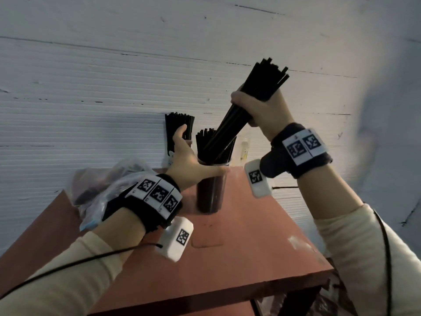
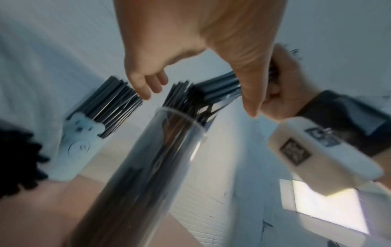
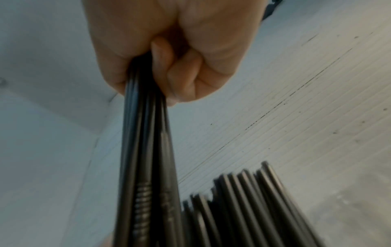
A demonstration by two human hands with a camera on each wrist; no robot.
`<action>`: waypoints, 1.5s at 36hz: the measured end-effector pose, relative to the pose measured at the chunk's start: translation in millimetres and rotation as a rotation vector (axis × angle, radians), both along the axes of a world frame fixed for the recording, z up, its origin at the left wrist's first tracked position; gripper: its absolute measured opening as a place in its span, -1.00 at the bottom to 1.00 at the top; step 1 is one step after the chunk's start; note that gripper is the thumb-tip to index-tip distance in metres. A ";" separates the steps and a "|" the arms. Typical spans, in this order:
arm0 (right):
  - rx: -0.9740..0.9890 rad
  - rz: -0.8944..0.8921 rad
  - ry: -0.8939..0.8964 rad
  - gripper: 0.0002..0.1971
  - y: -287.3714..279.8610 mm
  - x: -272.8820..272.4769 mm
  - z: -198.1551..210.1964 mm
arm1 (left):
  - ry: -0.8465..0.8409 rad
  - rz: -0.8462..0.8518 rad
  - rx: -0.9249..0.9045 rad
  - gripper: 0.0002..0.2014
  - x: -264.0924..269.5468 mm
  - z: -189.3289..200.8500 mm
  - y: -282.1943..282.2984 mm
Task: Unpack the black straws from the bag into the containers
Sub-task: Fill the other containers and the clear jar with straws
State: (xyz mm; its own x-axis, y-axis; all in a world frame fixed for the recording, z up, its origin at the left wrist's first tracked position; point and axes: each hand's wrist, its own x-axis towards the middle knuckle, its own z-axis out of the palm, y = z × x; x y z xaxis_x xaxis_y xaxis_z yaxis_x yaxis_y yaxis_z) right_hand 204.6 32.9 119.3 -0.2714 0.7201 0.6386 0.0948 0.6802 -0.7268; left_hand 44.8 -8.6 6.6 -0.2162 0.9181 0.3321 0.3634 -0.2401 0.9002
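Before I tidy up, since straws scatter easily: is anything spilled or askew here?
Nothing spilled. The bundle of straws gripped by the right hand enters the clear container at a steep slant, not upright.

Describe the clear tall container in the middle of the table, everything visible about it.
The clear container is a tall, see-through cylinder, plastic by its look, standing upright on the reddish table near its far edge. It looks dark because black straws fill it and stick out above the open rim. The left hand spans its rim, fingers relaxed. The right hand grips a bundle of straws, slanted, whose lower ends reach in among those already inside.
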 end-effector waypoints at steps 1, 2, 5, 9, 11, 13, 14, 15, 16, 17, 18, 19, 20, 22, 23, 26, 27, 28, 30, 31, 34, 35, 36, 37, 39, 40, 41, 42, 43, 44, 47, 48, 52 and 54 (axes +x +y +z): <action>-0.001 -0.006 -0.005 -0.84 3.9 -1.5 3.7 | 0.001 -0.044 -0.048 0.43 -0.1 2.1 3.8; -0.004 -0.010 -0.013 -0.83 8.1 -3.0 6.6 | 0.004 -0.088 -0.087 0.43 -0.3 2.8 8.4; -0.008 -0.017 -0.056 -0.85 20.3 -7.2 10.6 | 0.061 -0.144 -0.166 0.29 0.8 8.5 13.1; 0.011 -0.050 -0.121 -0.79 34.7 -9.7 11.7 | 0.116 -0.156 -0.193 -0.39 -2.0 11.5 14.1; 0.033 -0.062 -0.156 -0.74 40.9 -10.4 11.1 | 0.132 -0.177 -0.194 -0.48 -4.8 9.6 17.5; 0.046 -0.064 -0.191 -0.77 45.5 -12.7 8.7 | 0.126 -0.173 -0.192 -0.45 -7.1 6.5 19.6; 0.049 -0.066 -0.209 -0.77 46.7 -14.6 7.3 | 0.119 -0.162 -0.195 -0.40 -8.4 4.3 21.3; 0.053 -0.066 -0.225 -0.76 47.6 -16.8 5.9 | 0.115 -0.156 -0.195 -0.36 -8.6 3.4 21.0; 0.058 -0.066 -0.235 -0.73 48.1 -18.8 4.5 | 0.117 -0.149 -0.196 -0.32 -9.5 1.9 22.1; 0.066 -0.070 -0.238 -0.72 48.2 -20.6 3.2 | 0.122 -0.146 -0.193 -0.29 -10.3 0.7 23.2; 0.075 -0.077 -0.240 -0.71 47.9 -21.8 2.6 | 0.124 -0.147 -0.196 -0.27 -11.2 -0.6 24.4; 0.083 -0.082 -0.245 -0.71 47.6 -22.5 2.4 | 0.123 -0.146 -0.198 -0.26 -11.4 -0.9 24.8; 0.089 -0.086 -0.251 -0.71 47.3 -22.6 2.7 | 0.121 -0.144 -0.202 -0.26 -11.6 -1.4 25.3; 0.100 -0.098 -0.267 -0.71 47.1 -21.5 4.1 | 0.121 -0.139 -0.205 -0.25 -11.5 -1.6 25.3; 0.107 -0.104 -0.273 -0.70 46.9 -20.7 5.2 | 0.120 -0.137 -0.206 -0.25 -11.1 -1.2 25.1; 0.133 -0.104 -0.270 -0.69 44.7 -19.0 8.1 | 0.124 -0.141 -0.203 -0.27 -10.2 0.0 24.9; 0.139 -0.105 -0.268 -0.69 43.6 -19.1 8.7 | 0.122 -0.142 -0.198 -0.27 -9.5 0.2 24.7; 0.140 -0.110 -0.271 -0.71 41.9 -19.7 9.0 | 0.117 -0.142 -0.194 -0.26 -9.3 -0.2 25.1; 0.133 -0.113 -0.303 -0.72 39.9 -22.9 7.3 | 0.107 -0.137 -0.191 -0.25 -9.5 -1.6 25.6; 0.125 -0.109 -0.336 -0.73 39.7 -25.4 4.7 | 0.104 -0.135 -0.192 -0.24 -9.5 -1.7 25.4; 0.083 -0.091 -0.457 -0.72 42.9 -33.1 -10.4 | 0.103 -0.132 -0.189 -0.19 -9.8 -2.7 25.4; 0.066 -0.089 -0.480 -0.75 43.3 -34.6 -16.7 | 0.104 -0.122 -0.186 -0.17 -9.9 -3.0 25.5; 0.058 -0.087 -0.488 -0.76 42.7 -34.9 -22.5 | 0.106 -0.108 -0.183 -0.17 -10.0 -3.5 25.5; 0.057 -0.088 -0.485 -0.75 42.7 -34.4 -27.6 | 0.105 -0.095 -0.178 -0.17 -9.4 -4.2 25.4; 0.077 -0.093 -0.462 -0.67 41.9 -31.8 -34.4 | 0.095 -0.081 -0.158 -0.18 -8.6 -6.9 25.3; 0.100 -0.097 -0.459 -0.62 41.9 -30.0 -37.2 | 0.090 -0.080 -0.147 -0.18 -7.9 -8.0 25.0; 0.121 -0.109 -0.467 -0.60 41.8 -28.1 -39.5 | 0.083 -0.081 -0.132 -0.21 -6.9 -9.0 24.5; 0.125 -0.126 -0.480 -0.61 41.0 -26.3 -41.3 | 0.074 -0.085 -0.114 -0.24 -5.7 -10.2 23.9; 0.111 -0.149 -0.499 -0.63 39.2 -24.7 -42.3 | 0.067 -0.092 -0.098 -0.28 -4.6 -11.2 23.5; 0.108 -0.175 -0.536 -0.64 37.8 -22.7 -43.2 | 0.063 -0.099 -0.085 -0.31 -3.2 -11.5 22.7; 0.114 -0.183 -0.543 -0.38 32.1 -16.7 -45.1 | 0.096 -0.139 -0.069 -0.42 -1.3 -12.1 21.5; 0.105 -0.149 -0.462 -0.27 27.4 -15.2 -44.7 | 0.109 -0.159 -0.076 -0.46 -1.5 -11.0 20.7; 0.283 -0.127 -0.253 -0.10 16.0 -7.9 -44.5 | 0.107 -0.206 -0.142 -0.48 -10.3 -6.8 20.5; 0.444 -0.170 -0.237 -0.28 13.9 -5.8 -44.3 | 0.114 -0.200 -0.174 -0.42 -17.8 -6.3 21.2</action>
State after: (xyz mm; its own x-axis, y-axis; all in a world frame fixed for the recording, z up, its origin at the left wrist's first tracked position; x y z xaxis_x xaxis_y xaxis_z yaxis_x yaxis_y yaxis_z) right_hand 198.8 46.9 75.0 -0.3483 0.4409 0.8273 0.3578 0.8782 -0.3174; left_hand 27.0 12.6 0.3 0.0044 0.9841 0.1777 0.4252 -0.1627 0.8904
